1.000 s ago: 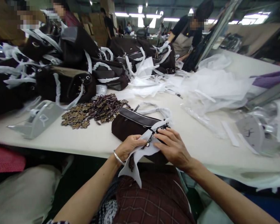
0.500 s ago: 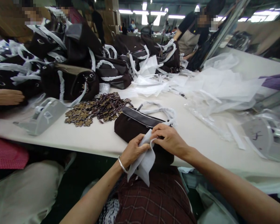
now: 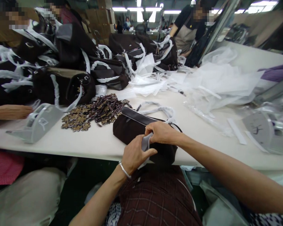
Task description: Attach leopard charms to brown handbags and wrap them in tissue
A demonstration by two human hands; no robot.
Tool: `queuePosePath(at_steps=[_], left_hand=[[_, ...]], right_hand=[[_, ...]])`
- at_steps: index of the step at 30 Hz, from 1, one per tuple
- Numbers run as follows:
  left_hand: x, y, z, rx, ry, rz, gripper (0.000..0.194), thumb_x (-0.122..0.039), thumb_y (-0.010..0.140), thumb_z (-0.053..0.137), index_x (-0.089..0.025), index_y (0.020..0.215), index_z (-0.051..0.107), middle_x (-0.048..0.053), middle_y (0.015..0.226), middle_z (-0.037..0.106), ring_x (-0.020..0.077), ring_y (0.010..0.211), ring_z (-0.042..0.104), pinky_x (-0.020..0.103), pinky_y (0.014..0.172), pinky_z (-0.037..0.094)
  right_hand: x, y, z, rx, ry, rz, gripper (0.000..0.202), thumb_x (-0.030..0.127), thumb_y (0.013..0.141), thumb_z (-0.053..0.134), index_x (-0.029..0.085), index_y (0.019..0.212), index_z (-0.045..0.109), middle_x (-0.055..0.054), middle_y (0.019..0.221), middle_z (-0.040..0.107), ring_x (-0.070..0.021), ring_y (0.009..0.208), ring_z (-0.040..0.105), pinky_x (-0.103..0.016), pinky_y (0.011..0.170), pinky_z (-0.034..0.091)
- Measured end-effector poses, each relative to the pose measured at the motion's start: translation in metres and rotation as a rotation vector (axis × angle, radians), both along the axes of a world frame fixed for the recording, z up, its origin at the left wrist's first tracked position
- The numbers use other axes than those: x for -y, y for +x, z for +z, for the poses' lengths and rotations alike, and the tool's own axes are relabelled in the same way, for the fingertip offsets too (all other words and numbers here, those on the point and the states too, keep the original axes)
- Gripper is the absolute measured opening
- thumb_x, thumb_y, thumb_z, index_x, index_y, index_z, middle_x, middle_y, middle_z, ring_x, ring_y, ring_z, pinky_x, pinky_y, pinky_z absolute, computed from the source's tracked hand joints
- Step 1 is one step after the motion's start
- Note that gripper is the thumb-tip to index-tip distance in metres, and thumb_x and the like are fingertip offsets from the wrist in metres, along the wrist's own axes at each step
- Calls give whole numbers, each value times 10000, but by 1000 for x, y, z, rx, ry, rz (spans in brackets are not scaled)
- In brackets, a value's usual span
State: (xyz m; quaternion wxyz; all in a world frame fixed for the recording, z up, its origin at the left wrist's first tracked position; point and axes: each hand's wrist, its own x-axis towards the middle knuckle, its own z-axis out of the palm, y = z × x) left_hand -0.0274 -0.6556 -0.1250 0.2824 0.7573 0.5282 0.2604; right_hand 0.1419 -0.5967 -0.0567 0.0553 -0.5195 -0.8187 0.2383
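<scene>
A soft white sheet [image 3: 145, 142], bunched small, is between my two hands over the front edge of the table. My right hand [image 3: 160, 133] pinches its upper edge with bent fingers. My left hand [image 3: 135, 154], with a silver bangle on the wrist, holds the sheet from the left; its thumb points right and its fingertips are partly hidden. Just behind and beneath the hands lies a dark brown handbag [image 3: 129, 127] with a grey zipped top edge. Its handles [image 3: 159, 110] are wrapped in white and rest behind it on the table.
Left of the handbag lie a heap of bead-and-metal tags [image 3: 91, 111] and a grey tape dispenser [image 3: 41, 122], near another person's hand [image 3: 16, 111]. Brown bags [image 3: 73, 44] are piled behind. White sheets [image 3: 217, 81] and a second dispenser [image 3: 269, 128] are at right.
The sheet hung long below my hands and is now mostly hidden, bunched between them. My left thumb has lifted off it and stretches right. The other person's hand has moved towards the left dispenser.
</scene>
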Motion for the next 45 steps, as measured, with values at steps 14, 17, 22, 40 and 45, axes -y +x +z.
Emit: queuePosePath(at_steps=[14, 17, 22, 40, 45], left_hand=[[-2, 1, -5, 36, 50, -4, 501, -315, 827, 652, -221, 1301, 519, 79, 1205, 654, 274, 1085, 611, 388, 957, 446], [-6, 2, -6, 191, -36, 1, 367, -293, 876, 575, -246, 1240, 582, 39, 1153, 680, 237, 1024, 632, 343, 925, 450], [-17, -3, -5, 471, -279, -107, 329, -312, 816, 654, -217, 1131, 654, 18, 1063, 701, 213, 971, 626, 286, 875, 460], [0, 13, -17, 322, 39, 45, 186, -347, 947, 451, -238, 1054, 556, 9, 983, 630, 164, 878, 599, 287, 828, 449], [0, 17, 1, 124, 57, 53, 206, -387, 837, 615, -228, 932, 524, 5, 955, 606, 189, 854, 576, 311, 788, 433]], right_hand=[[-8, 22, -9, -212, -94, 3, 216, 168, 672, 708, 223, 872, 767, 24, 780, 718, -138, 730, 627, -217, 649, 421], [-2, 28, -8, -289, -26, 81, 350, 125, 716, 668, 237, 1045, 716, 22, 867, 711, -133, 766, 620, -225, 701, 429], [6, 35, -10, -295, 105, 206, 180, 162, 768, 681, 224, 931, 723, -6, 946, 696, -142, 822, 612, -243, 750, 422], [6, 27, -7, -352, 31, -164, 57, 138, 708, 687, 183, 743, 690, 24, 720, 676, -106, 666, 579, -213, 641, 391], [5, 26, -15, -359, 52, -165, 57, 141, 707, 676, 189, 738, 679, 27, 716, 667, -109, 670, 575, -221, 633, 381]])
